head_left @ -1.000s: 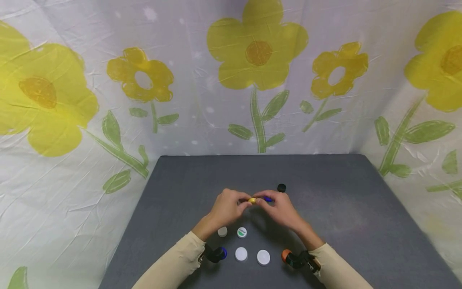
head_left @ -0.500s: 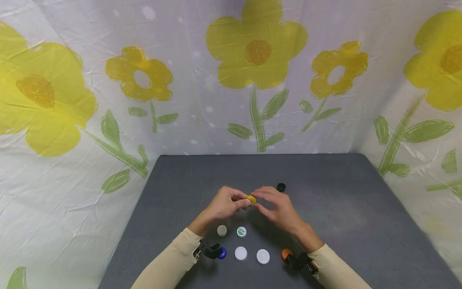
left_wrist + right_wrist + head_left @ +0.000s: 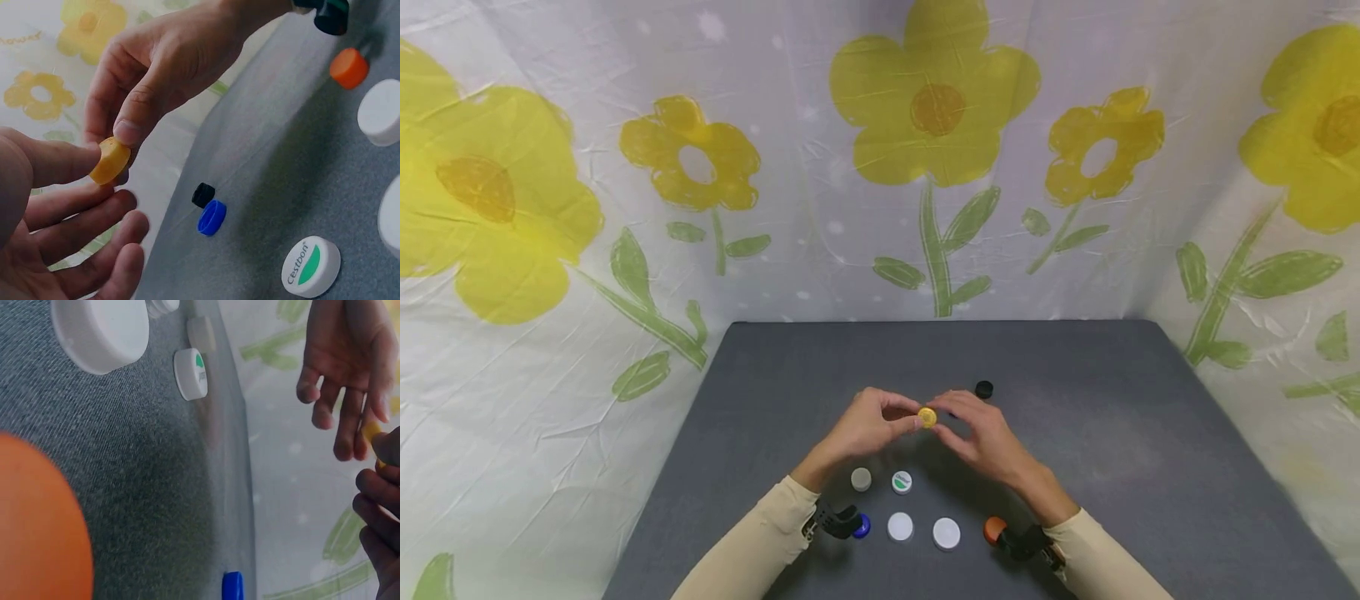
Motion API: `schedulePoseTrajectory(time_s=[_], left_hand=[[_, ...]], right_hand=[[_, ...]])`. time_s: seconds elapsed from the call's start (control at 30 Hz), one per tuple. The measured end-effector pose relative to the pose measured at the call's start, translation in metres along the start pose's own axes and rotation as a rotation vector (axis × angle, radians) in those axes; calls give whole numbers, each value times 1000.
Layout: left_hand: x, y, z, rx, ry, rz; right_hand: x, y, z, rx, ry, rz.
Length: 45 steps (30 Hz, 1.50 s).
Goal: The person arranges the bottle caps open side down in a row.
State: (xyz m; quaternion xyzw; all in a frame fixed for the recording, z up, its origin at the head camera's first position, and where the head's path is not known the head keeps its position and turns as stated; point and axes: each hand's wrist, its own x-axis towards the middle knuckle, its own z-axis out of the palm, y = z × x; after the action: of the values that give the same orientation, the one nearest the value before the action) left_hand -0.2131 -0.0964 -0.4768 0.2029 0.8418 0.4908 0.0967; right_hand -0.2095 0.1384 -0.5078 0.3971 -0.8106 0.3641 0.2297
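Observation:
Above the middle of the table, both hands meet on a small yellow bottle cap (image 3: 927, 417), its round face turned toward the head camera. My left hand (image 3: 865, 427) pinches the cap's left side, its other fingers spread below in the left wrist view. From the opposite side my right hand (image 3: 983, 435) pinches it too; its thumb presses the cap's edge in the left wrist view. A black cap (image 3: 984, 389) lies beyond the right hand. Beside it in the left wrist view is a blue cap (image 3: 212, 217), mostly hidden behind the right hand in the head view.
Nearer on the grey table (image 3: 790, 358) lie a pale cap (image 3: 861, 479), a white cap with a green mark (image 3: 902, 482), two larger white caps (image 3: 900, 527), a blue cap (image 3: 862, 525) and an orange cap (image 3: 995, 529). A flowered cloth (image 3: 805, 250) hangs around the table.
The yellow cap has turned from edge-on to face the head camera. My right fingers spread wider half a second ago, and have come back in on the cap, which has shifted slightly right.

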Motion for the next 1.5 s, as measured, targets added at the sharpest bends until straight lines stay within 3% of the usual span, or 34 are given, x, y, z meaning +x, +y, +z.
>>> schedulePoseTrajectory(time_s=[0.23,0.53,0.67,0.93,1.27,1.5], left_hand=[[-2,7,7,178,91,154],[-3,13,15,380,148,252],[-3,16,18,506,126,278],[-5,14,27,706,16,276],[-8,2,44,808,-75,299],[-11,-5,55,870,-96,306]], right_hand=[[-6,-1,-6,4,9,59],[-9,-7,-13,4,-23,107],[-11,-9,-17,-40,-51,112],[-22,-9,-17,-80,-139,101],[-39,-10,-8,-78,-261,126],[-51,-9,0,-87,-306,143]])
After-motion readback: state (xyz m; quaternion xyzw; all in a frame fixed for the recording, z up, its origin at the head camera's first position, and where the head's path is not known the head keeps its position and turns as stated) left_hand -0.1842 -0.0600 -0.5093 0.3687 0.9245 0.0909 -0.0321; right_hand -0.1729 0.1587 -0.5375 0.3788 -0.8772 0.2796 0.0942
